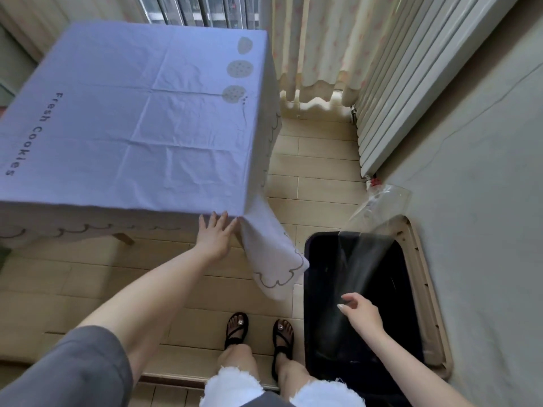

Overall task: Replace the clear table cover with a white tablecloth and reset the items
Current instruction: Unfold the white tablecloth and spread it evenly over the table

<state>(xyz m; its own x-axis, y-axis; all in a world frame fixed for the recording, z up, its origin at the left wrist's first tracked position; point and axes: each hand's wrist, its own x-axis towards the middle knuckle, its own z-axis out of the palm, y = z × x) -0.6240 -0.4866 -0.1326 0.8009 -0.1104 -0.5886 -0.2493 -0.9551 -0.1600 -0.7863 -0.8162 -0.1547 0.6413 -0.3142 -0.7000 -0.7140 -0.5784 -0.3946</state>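
Shows seemingly soft, light tablecloth [132, 118] spread upper left, left hand [216, 235] flat-fingered against its pinchable hanging corner; lower right, right hand [360, 314] at floppy clear cover [379, 201], grip unclear.

A home room: curtains [320, 45], radiator [390, 92], wood-look floor [317, 160].

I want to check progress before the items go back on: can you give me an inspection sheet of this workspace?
Surface: covered by the white tablecloth, printed "Fresh Cookies", creased, near corner hanging loose.
Job's things: clear table cover draped over a black container by the wall; items to reset, nothing seen.
Clutter: nothing seen.
Hands: left hand flat against the tablecloth's near corner; right hand at the clear cover's edge, grip unclear.
Cables: nothing seen.
Surroundings: radiator, curtains, wood-look floor.
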